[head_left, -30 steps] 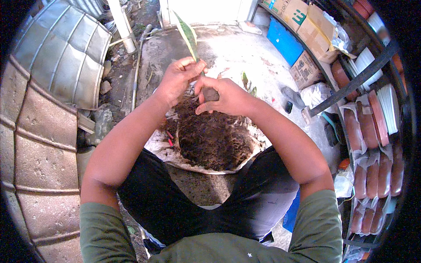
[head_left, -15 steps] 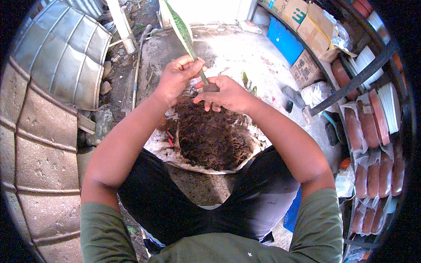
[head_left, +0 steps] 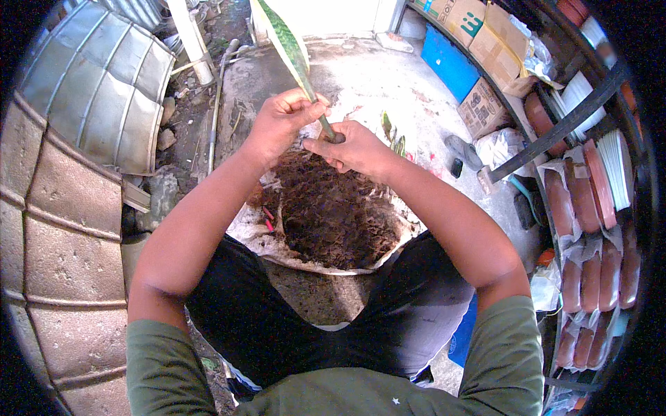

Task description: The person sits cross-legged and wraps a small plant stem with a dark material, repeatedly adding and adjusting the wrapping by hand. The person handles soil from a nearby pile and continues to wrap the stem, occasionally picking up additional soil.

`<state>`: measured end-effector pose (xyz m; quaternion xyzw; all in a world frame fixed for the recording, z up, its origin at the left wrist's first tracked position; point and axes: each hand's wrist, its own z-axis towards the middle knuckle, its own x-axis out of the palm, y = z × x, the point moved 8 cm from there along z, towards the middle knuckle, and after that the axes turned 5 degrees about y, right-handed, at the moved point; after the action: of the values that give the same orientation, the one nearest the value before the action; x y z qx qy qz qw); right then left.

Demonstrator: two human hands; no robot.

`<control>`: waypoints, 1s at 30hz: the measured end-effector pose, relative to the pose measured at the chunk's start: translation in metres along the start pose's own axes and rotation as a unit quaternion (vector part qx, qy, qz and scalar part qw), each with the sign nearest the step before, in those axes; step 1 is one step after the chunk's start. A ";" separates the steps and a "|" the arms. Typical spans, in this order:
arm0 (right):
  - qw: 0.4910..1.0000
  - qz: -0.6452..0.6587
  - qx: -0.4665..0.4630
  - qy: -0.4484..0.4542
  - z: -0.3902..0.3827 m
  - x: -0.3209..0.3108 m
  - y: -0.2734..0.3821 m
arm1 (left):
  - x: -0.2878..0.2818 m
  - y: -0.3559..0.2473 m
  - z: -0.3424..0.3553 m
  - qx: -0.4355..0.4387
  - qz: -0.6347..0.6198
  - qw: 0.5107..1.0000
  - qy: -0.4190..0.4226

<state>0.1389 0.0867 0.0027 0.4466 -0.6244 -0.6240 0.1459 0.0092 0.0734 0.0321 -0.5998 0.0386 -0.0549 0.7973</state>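
Observation:
A long snake plant leaf, green with pale yellow edges, slants up and away between my hands. My left hand pinches its lower part between thumb and fingers. Just below, my right hand grips the leaf's bottom end, where a small dark brown rounded bit shows by the thumb; I cannot tell what it is. Both hands are above the far edge of a heap of dark brown soil, which lies on a whitish sack between my knees.
A small red or pink item lies at the soil's left edge. More variegated leaves stand beyond my right hand. On the right, a rack holds wrapped brown pots and cardboard boxes. Metal sheets lean at left.
My right hand's fingers have curled in around the leaf's lower end, and the thumb has shifted. The leaf has tilted slightly; my left hand has barely moved.

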 end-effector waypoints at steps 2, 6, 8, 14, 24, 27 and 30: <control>1.000 -0.005 0.015 -0.024 0.001 -0.002 -0.002 | 0.001 -0.001 -0.001 -0.003 0.010 1.000 0.009; 0.995 -0.059 -0.006 -0.083 0.003 -0.008 0.004 | 0.003 -0.004 -0.002 -0.007 -0.004 1.000 0.008; 0.986 -0.123 -0.030 -0.112 0.001 -0.010 0.014 | 0.002 -0.008 -0.003 -0.002 0.006 1.000 -0.001; 0.981 -0.144 -0.066 -0.109 0.002 -0.004 0.020 | -0.001 -0.007 -0.004 0.007 0.019 1.000 0.002; 0.996 0.011 -0.060 -0.059 0.004 0.000 0.012 | -0.013 -0.007 -0.006 -0.008 0.057 0.996 -0.066; 0.993 0.021 -0.093 -0.065 0.008 -0.001 0.003 | -0.010 -0.007 -0.006 0.004 0.057 0.996 -0.067; 0.991 -0.038 -0.080 -0.100 0.005 0.000 -0.001 | -0.004 -0.004 -0.011 -0.001 0.057 0.997 -0.045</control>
<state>0.1352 0.0903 0.0003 0.3924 -0.5664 -0.7186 0.0936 0.0040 0.0625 0.0332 -0.5992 0.0369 0.0181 0.7996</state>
